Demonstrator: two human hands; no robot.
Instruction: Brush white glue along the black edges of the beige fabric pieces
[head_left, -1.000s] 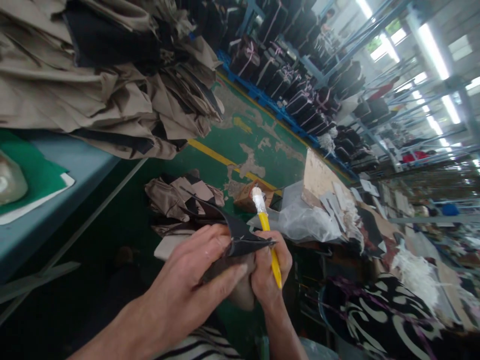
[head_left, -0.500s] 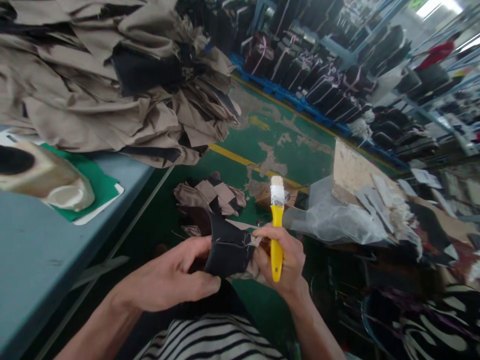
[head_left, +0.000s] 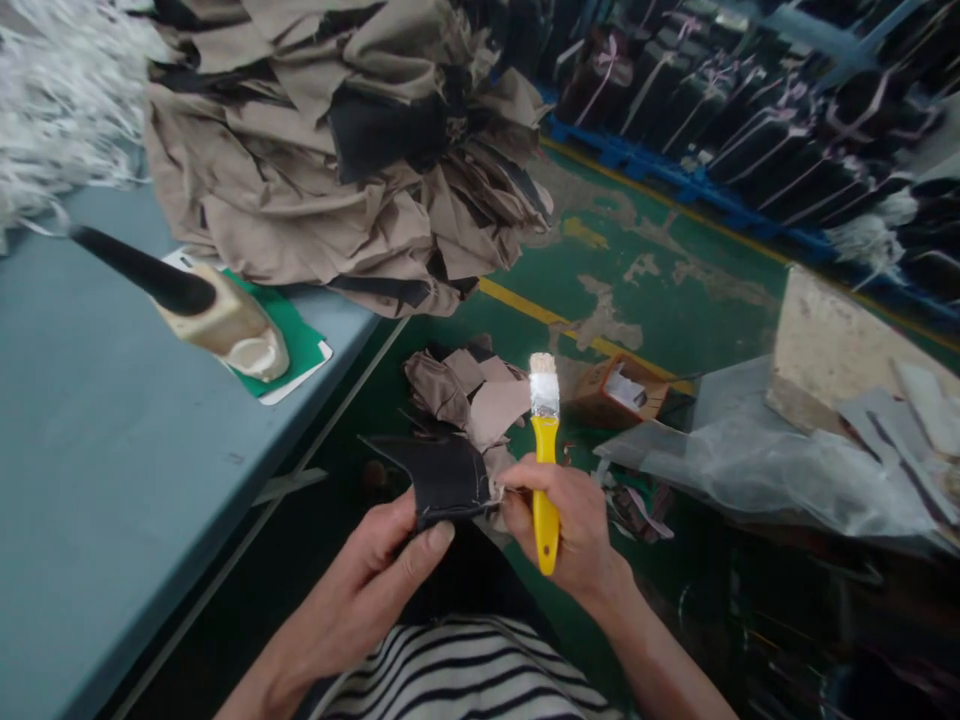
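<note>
A black piece of leather-like material [head_left: 450,480] with a stitched edge and frayed threads is held low in front of my striped top. My left hand [head_left: 401,570] grips its lower left edge between thumb and fingers. A paintbrush [head_left: 546,460] with a yellow handle and white-smeared ferrule stands upright in my right hand [head_left: 566,515], bristles up. That same hand's thumb and fingertips pinch beige fabric and loose threads at the piece's right end. Some of my right fingers are hidden behind the brush handle.
To the left, a blue-grey table [head_left: 150,400] bears a cream container with a black handle [head_left: 217,310] and a heap of beige and black pieces [head_left: 300,190]. Scraps [head_left: 465,380], a box [head_left: 619,390] and clear plastic sheeting [head_left: 720,450] lie on the green floor.
The view has swung left, showing more of the table and white strips. The black piece, earlier curved open towards me, now lies flatter, and my left hand has shifted on its lower edge.
</note>
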